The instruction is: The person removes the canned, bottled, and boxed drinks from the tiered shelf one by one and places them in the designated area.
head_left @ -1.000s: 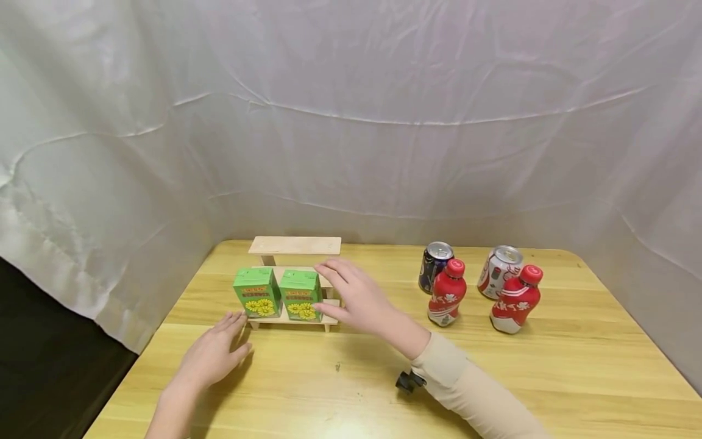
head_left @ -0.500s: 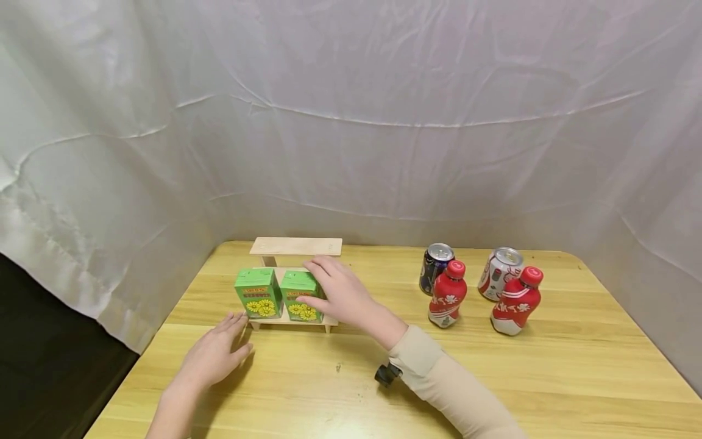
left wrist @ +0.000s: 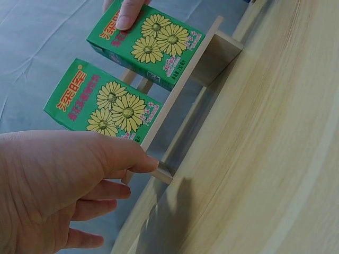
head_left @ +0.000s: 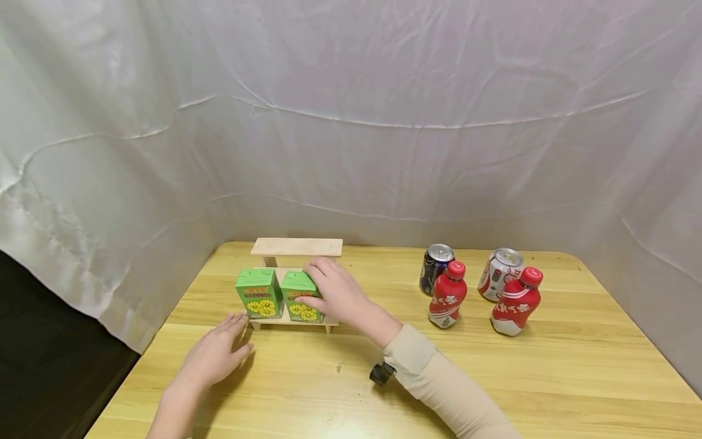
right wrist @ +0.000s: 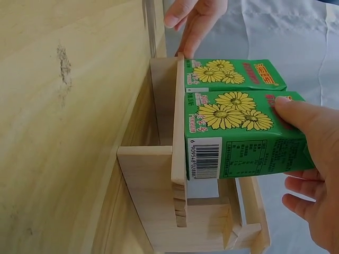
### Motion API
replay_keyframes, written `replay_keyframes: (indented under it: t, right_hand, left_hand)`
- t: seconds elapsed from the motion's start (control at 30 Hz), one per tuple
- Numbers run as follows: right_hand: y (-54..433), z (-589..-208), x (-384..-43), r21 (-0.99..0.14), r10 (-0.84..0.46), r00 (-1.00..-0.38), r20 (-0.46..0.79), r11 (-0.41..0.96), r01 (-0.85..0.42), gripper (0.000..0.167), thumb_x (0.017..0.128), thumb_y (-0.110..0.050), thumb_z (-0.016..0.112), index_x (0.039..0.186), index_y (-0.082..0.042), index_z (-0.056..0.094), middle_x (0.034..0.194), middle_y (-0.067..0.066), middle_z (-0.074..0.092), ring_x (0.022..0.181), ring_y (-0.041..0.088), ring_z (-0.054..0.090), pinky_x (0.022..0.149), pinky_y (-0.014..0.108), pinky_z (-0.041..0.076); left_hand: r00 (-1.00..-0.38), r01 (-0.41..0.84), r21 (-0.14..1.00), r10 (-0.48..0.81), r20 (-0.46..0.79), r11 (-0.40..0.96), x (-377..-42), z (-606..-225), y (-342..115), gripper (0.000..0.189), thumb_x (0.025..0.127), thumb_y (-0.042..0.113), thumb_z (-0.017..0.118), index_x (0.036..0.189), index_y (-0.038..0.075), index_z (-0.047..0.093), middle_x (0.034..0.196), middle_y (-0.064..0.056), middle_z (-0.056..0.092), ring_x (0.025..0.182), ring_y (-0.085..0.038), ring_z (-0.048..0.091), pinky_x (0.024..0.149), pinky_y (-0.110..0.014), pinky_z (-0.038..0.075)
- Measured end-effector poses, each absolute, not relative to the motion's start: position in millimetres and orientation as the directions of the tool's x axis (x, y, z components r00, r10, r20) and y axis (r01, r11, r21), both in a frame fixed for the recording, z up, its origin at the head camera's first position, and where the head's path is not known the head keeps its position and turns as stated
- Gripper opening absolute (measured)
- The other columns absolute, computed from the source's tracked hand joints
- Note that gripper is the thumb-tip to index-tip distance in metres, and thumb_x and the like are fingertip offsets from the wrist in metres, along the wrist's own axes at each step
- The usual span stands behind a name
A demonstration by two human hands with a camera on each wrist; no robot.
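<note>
Two green drink cartons with yellow flowers stand side by side on the lowest step of a small wooden stepped rack (head_left: 296, 246). My right hand (head_left: 342, 292) grips the right carton (head_left: 298, 299) near its top, thumb on the front face and fingers behind. In the right wrist view that carton (right wrist: 238, 140) rests on the step, its barcode side showing. The left carton (head_left: 260, 299) stands untouched by the right hand. At the rack's front left corner lies my left hand (head_left: 214, 353), fingers extended. In the left wrist view its thumb (left wrist: 132, 156) is close to the step's end; contact is unclear.
To the right on the wooden table (head_left: 592, 372) stand a dark blue can (head_left: 434, 271), a white and red can (head_left: 498, 275) and two red bottles, one nearer (head_left: 446, 299) and one further right (head_left: 514, 305). A grey cloth (head_left: 384, 152) hangs behind and at the sides.
My right hand has moved left from beside the right carton onto it and now grips its upper part. The left hand and the cartons have hardly moved.
</note>
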State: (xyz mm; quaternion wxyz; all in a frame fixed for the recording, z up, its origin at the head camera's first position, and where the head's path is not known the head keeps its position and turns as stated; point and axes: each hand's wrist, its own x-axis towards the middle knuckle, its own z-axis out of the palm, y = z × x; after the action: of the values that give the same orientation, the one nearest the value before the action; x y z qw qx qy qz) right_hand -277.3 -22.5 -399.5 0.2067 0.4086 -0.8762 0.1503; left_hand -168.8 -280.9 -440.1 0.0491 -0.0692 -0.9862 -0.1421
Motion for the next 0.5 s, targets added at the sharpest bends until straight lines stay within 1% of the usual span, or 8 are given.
replay_keyframes:
  t: [0.17, 0.37, 0.5]
  right_hand:
    - [-22.2, -400.4, -274.1, -0.095, -0.657, -0.576, 0.487, 0.616, -0.782, 0.058, 0.088, -0.052, 0.064, 0.126, -0.008, 0.058, 0.123, 0.003, 0.058, 0.113, 0.018, 0.055, 0.098, 0.032, 0.051]
    - [-22.6, -398.7, -267.8, -0.095, -0.667, -0.553, 0.499, 0.592, -0.8, 0.054, 0.088, -0.051, 0.063, 0.122, -0.01, 0.059, 0.119, 0.001, 0.059, 0.106, 0.014, 0.056, 0.088, 0.027, 0.053]
    - [-23.1, -397.4, -264.0, -0.083, -0.678, -0.529, 0.51, 0.574, -0.815, 0.053, 0.088, -0.05, 0.064, 0.121, -0.009, 0.059, 0.117, 0.001, 0.06, 0.104, 0.013, 0.056, 0.089, 0.025, 0.053]
  left_hand:
    - [-0.985, 0.154, 0.272, 0.124, 0.123, 0.95, -169.3, -440.3, -281.0, 0.061, 0.091, 0.028, 0.066, 0.14, -0.004, 0.048, 0.147, -0.023, 0.045, 0.138, -0.044, 0.04, 0.112, -0.062, 0.034]
    - [-0.984, 0.159, 0.275, 0.128, 0.126, 0.948, -169.7, -440.6, -280.7, 0.061, 0.09, 0.028, 0.066, 0.14, -0.004, 0.048, 0.147, -0.023, 0.045, 0.138, -0.044, 0.04, 0.112, -0.061, 0.034]
    - [-0.984, 0.157, 0.276, 0.126, 0.126, 0.948, -169.6, -441.1, -281.1, 0.062, 0.091, 0.028, 0.066, 0.14, -0.004, 0.047, 0.148, -0.022, 0.045, 0.139, -0.043, 0.039, 0.112, -0.061, 0.034]
